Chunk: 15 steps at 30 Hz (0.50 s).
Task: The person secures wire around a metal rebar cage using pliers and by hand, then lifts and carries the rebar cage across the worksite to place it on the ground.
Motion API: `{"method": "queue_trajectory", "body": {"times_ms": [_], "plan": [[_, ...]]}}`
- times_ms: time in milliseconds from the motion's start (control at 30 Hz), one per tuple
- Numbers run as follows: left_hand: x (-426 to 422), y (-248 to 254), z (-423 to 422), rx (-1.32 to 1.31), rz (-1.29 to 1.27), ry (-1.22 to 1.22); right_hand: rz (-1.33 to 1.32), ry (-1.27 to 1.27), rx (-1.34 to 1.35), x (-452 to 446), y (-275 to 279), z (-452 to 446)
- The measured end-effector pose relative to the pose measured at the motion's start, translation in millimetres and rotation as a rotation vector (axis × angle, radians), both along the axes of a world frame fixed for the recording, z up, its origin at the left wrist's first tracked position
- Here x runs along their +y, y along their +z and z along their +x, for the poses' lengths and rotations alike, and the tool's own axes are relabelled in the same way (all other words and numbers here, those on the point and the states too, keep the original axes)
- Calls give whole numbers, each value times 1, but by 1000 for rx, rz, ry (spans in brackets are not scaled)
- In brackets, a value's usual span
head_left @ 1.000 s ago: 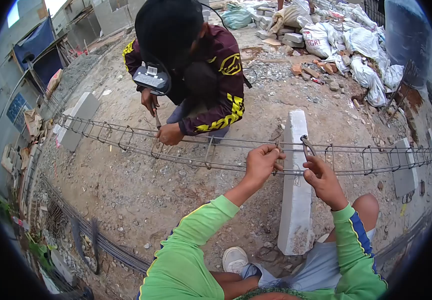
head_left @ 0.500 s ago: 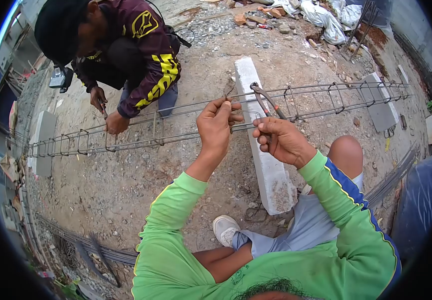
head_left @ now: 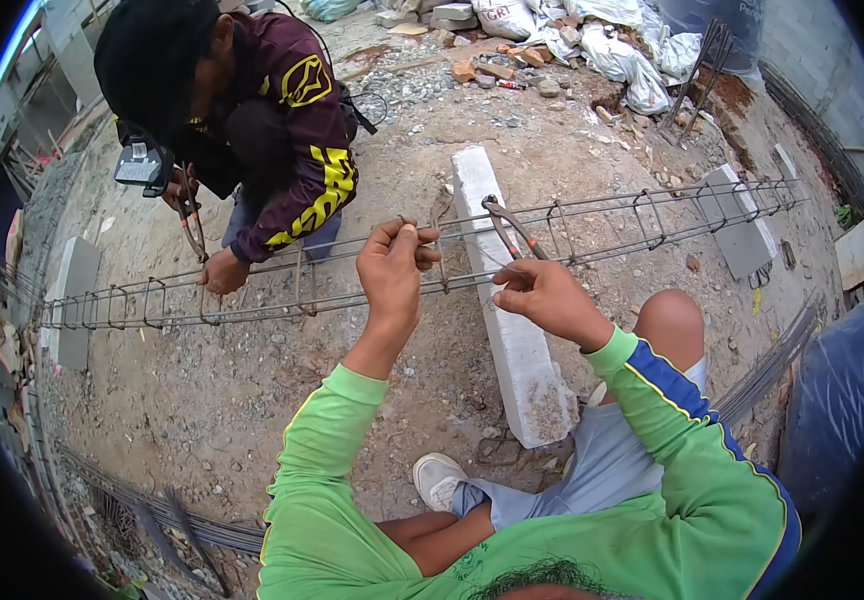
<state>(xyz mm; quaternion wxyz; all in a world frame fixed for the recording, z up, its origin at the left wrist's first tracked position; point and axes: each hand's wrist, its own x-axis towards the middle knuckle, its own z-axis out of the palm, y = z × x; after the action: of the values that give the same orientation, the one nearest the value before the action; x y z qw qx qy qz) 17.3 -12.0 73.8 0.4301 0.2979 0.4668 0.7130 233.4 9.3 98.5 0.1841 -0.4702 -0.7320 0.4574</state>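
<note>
Steel rebar cage (head_left: 443, 285) rests across a concrete block (head_left: 522, 365), likely for ground clearance. Our left hand (head_left: 389, 280) bunches its fingertips, contents unclear; our right (head_left: 550, 303) curls its fingers round pincers (head_left: 504, 232).

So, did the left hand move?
Yes, a little to the left. At first the left hand had its fingertips at the edge of the long white block; now a gap shows between them.

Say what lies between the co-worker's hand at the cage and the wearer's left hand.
In the head view, a stretch of rebar cage with a stirrup, above dirt ground, the co-worker's leg beyond.
</note>
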Motion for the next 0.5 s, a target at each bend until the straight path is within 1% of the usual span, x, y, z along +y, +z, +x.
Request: {"method": "queue_trajectory", "body": {"times_ms": [33, 100, 133, 167, 233, 300, 367, 500], "plan": [[2, -2, -4, -56, -28, 49, 19, -10, -10, 3, 5, 3], [6, -5, -8, -76, -40, 32, -23, -82, 249, 8, 10, 7], [8, -6, -7, -136, -52, 45, -193, -89, 370, 10, 12, 9], [9, -6, -5, -193, -68, 59, -187, -92, 363, 9, 12, 10], [9, -1, 0, -213, -91, 55, -431, -119, 708, 4, 9, 4], [9, 0, 5, -250, -110, 6, -426, -136, 739, 0, 7, 0], [9, 0, 6, -248, -117, -5, -467, -246, 903, 2, 1, -1], [9, 0, 2, -249, -116, -12, -462, -178, 876, 4, -3, 4]]}}
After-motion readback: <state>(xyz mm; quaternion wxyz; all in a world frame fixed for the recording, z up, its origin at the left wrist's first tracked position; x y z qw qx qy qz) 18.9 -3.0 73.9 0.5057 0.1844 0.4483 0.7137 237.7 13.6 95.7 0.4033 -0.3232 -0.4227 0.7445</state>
